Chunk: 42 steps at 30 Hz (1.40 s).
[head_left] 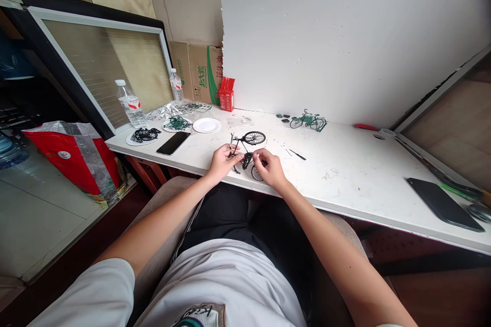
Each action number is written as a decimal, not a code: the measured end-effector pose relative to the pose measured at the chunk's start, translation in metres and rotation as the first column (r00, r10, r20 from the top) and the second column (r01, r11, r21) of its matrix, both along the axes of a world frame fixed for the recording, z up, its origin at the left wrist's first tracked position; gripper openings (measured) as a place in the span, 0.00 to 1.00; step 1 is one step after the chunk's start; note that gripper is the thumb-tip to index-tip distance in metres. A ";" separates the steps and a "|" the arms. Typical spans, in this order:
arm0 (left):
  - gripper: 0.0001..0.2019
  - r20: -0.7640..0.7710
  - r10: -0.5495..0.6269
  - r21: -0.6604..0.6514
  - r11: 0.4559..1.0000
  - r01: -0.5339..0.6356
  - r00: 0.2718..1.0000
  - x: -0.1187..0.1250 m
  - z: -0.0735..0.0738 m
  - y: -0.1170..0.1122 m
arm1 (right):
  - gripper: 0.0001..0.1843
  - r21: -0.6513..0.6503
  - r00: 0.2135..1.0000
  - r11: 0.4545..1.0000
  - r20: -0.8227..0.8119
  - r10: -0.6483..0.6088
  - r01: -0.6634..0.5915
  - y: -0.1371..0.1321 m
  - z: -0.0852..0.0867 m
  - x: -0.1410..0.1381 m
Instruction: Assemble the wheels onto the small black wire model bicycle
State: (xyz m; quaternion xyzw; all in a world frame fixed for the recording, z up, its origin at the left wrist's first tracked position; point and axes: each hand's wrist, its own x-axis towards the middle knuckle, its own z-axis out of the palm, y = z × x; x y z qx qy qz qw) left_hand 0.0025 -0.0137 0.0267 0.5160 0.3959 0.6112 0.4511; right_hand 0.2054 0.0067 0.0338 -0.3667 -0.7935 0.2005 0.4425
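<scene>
A small black model bicycle (254, 137) is held between my two hands near the table's front edge, one spoked wheel pointing toward the back. My left hand (222, 162) pinches it on the left, around the frame. On the other side my right hand (269, 167) has its fingers closed on the bicycle near the lower wheel, partly covering that wheel. The exact spots under the fingertips are hidden. Just right of my hands lies a thin dark tool (297, 155), with tiny bits beside it.
A green model bicycle (308, 121) stands at the back. Plates with black parts (143, 135) and green parts (178, 123), an empty plate (206, 125), a phone (173, 143) and a water bottle (130, 104) are left. A black slab (444, 203) lies right. A white board (345, 51) rises behind.
</scene>
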 end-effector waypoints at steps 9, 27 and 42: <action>0.26 0.003 0.004 -0.001 1.000 -0.004 1.000 -0.001 -0.001 0.001 | 0.21 0.016 1.000 1.000 0.006 0.013 -0.013 -0.002 -0.001 0.001; 0.26 0.020 0.008 -0.017 1.000 -0.008 1.000 -0.001 -0.001 0.001 | 0.19 0.059 0.997 0.998 0.074 0.015 -0.020 -0.003 -0.002 -0.001; 0.26 0.028 0.002 -0.047 0.999 -0.001 1.000 -0.002 -0.001 0.000 | 0.17 0.068 0.991 0.997 0.135 0.016 -0.025 -0.002 -0.002 -0.001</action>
